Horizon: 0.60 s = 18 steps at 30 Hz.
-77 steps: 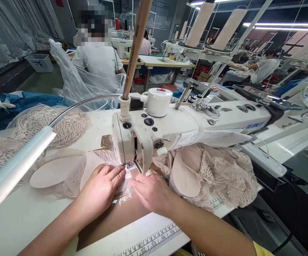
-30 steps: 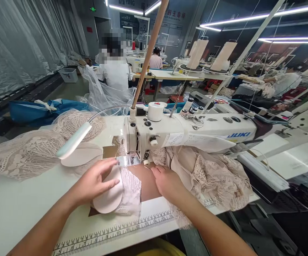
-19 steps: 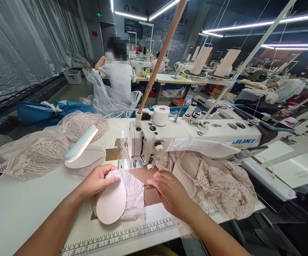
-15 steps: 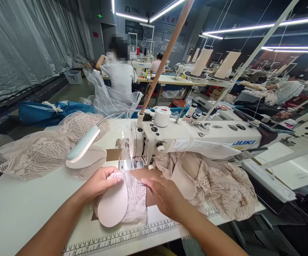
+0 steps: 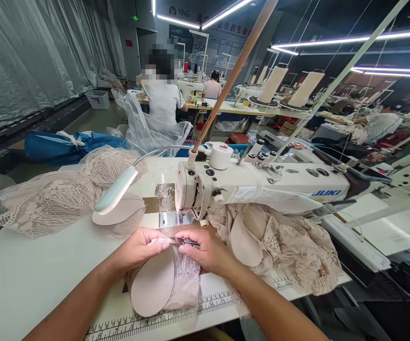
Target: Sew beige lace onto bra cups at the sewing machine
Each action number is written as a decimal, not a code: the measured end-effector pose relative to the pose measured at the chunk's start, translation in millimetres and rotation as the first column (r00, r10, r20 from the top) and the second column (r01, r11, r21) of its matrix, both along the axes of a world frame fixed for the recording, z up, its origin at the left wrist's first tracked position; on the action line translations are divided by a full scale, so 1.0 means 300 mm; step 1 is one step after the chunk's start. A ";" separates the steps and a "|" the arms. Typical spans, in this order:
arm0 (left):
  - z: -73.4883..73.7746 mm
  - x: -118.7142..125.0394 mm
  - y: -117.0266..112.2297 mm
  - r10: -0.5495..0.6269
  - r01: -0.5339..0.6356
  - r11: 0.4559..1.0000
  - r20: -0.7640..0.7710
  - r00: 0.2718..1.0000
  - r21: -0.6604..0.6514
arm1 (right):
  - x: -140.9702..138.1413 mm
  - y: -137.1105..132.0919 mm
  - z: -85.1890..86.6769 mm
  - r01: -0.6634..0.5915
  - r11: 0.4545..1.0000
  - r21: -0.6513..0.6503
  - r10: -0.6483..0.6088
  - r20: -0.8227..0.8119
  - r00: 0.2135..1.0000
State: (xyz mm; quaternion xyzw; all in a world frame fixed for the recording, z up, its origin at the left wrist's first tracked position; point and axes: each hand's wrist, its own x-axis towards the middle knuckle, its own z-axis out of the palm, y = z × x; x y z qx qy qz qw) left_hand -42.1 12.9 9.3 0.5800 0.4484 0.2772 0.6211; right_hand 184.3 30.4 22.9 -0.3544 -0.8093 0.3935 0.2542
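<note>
My left hand pinches the top edge of a pale pink lace piece with a smooth oval bra cup pad on it. Thread snips with dark handles are held in my right hand, their blades against the lace edge at my left fingertips. Both hands are just in front of the needle area of a white sewing machine. Its needle and foot are mostly hidden behind the machine head. The pad and lace hang over the printed ruler on the table.
Beige lace pieces are heaped right of the needle, under the machine arm. More lace cups lie at the left beneath a lamp. A slanted brown pole rises behind the machine head. A person sits ahead at another machine.
The thread snips now show in my right hand, which has moved left and up to the lace edge beside my left hand. The pad and lace have shifted slightly down.
</note>
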 end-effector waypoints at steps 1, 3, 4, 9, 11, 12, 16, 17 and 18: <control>-0.002 0.002 0.001 -0.007 0.007 1.000 0.003 1.000 0.010 | -0.005 -0.002 0.006 0.003 1.000 -0.014 -0.003 0.005 1.000; -0.009 0.008 0.004 -0.032 0.032 0.999 0.006 0.999 0.033 | -0.015 -0.004 0.014 0.009 1.000 -0.016 -0.009 0.008 1.000; -0.012 0.010 0.005 -0.045 0.045 0.998 0.006 0.999 0.039 | -0.020 -0.004 0.015 0.006 1.000 -0.009 -0.006 0.005 1.000; -0.030 0.020 0.008 -0.088 0.088 0.996 0.012 0.996 0.006 | -0.039 -0.009 -0.005 -0.014 1.000 0.003 0.015 -0.025 1.000; -0.033 0.023 0.009 -0.095 0.096 0.995 0.012 0.995 -0.008 | -0.041 -0.011 -0.013 -0.013 1.000 -0.017 0.012 -0.037 0.999; -0.034 0.023 0.009 -0.100 0.100 0.995 0.011 0.995 -0.012 | -0.042 -0.011 -0.015 -0.012 1.000 -0.025 0.011 -0.044 0.999; -0.036 0.025 0.009 -0.109 0.109 0.994 0.003 0.994 -0.021 | -0.038 -0.006 -0.022 -0.011 0.999 -0.032 0.008 -0.081 0.997; -0.036 0.026 0.009 -0.108 0.108 0.994 0.000 0.994 -0.018 | -0.036 -0.004 -0.025 -0.007 0.999 -0.037 0.004 -0.086 0.996; -0.037 0.027 0.008 -0.106 0.106 0.994 -0.004 0.994 -0.013 | -0.034 -0.002 -0.028 0.002 0.999 -0.045 -0.006 -0.088 0.996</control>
